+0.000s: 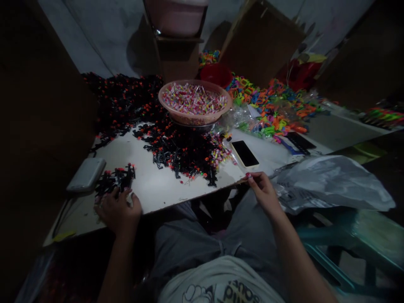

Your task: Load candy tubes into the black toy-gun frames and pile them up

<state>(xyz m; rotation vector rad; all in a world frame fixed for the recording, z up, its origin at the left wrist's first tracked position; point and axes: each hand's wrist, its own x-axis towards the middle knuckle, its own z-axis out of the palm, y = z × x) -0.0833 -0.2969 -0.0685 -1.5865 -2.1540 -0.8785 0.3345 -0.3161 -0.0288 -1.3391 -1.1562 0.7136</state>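
Observation:
My left hand [117, 210] rests at the near left edge of the white board [158, 185], its curled fingers on a small cluster of black plastic pieces with orange tips [115, 179]. My right hand [263, 191] is at the board's near right edge, fingers pinched together; what they hold is too small to make out. A big heap of the same black pieces [176, 151] covers the board's middle. A round basket of small pink and white candies [195, 101] stands behind the heap.
A phone [245, 153] lies face up beside my right hand. A grey flat device [86, 174] sits at the left. A crumpled plastic bag [328, 183] lies to the right. Bright coloured plastic pieces [271, 107] pile up at the back right.

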